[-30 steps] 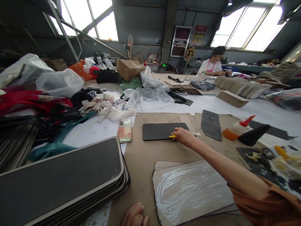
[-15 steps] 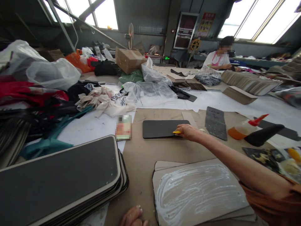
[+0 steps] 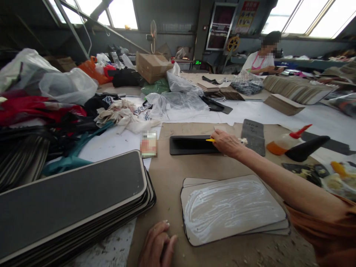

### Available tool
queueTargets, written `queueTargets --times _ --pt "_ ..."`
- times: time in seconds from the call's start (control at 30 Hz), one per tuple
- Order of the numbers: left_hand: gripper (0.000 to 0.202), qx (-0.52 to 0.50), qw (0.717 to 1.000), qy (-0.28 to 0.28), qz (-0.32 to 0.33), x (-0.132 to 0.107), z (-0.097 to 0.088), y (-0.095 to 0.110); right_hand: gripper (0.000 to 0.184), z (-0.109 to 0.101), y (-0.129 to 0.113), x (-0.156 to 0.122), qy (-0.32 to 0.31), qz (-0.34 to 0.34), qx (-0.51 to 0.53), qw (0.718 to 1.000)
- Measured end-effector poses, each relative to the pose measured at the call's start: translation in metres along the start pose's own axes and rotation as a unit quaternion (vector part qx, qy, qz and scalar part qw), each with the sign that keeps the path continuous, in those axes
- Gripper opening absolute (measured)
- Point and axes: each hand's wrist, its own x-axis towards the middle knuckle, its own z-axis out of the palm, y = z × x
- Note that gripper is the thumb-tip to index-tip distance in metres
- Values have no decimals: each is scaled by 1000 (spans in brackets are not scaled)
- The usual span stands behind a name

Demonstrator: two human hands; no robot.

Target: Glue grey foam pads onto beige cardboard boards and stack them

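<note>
Stacked boards: the pile of dark-faced boards lies at far left, probably stiff and weighty as a pile; single boards would come off best by the rim.
Left hand: the left hand rests on the brown sheet, fingers loosely bent, thumb apart, nothing seen in it.
Dark panels: the dark panels lie on that sheet beyond the smeared board, a gap open between layers — likely light, bendy and best lifted by an edge or corner.
Yellow-tipped tool: the yellow-tipped tool looks light and easily pinched.
Right hand: the right hand is closed round that tool, at the panels' right end.
Smeared board: the smeared board looks wet, perhaps slippery — grip its bare margins.
</note>
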Motion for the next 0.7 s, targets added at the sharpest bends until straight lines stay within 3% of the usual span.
queueTargets --times 0.17,0.27,0.33,0.37,0.43,0.47,0.5,0.53,0.57,0.63,0.7 --pt "5 -111 993 14 -33 11 -6 19 19 -29 7 -23 48 24 -36 998" --pt "6 -210 969 -17 -130 25 -1 44 16 -49 5 -46 81 21 -59 995" --pt "22 -309 917 -64 -244 39 4 63 13 -63 -3 -67 115 -9 -76 990" --pt "35 -373 871 -90 -308 47 7 73 13 -70 -10 -80 136 -38 -85 986" --pt "64 -510 741 -121 -421 66 10 91 17 -79 -29 -109 180 -127 -93 971" --pt "68 -567 672 -134 -458 74 12 98 20 -83 -40 -124 197 -178 -91 960" --pt "65 -610 619 -149 -472 81 13 105 21 -84 -51 -139 211 -223 -83 948" --pt "56 -637 585 -157 -477 86 14 110 22 -85 -62 -154 222 -260 -71 937" --pt "43 -649 568 -156 -481 89 14 114 23 -84 -72 -168 229 -285 -56 929" --pt "18 -639 574 -128 -496 89 15 119 23 -79 -84 -195 231 -295 -13 927" --pt "4 -613 587 -82 -522 81 16 122 21 -70 -85 -218 241 -235 45 941"
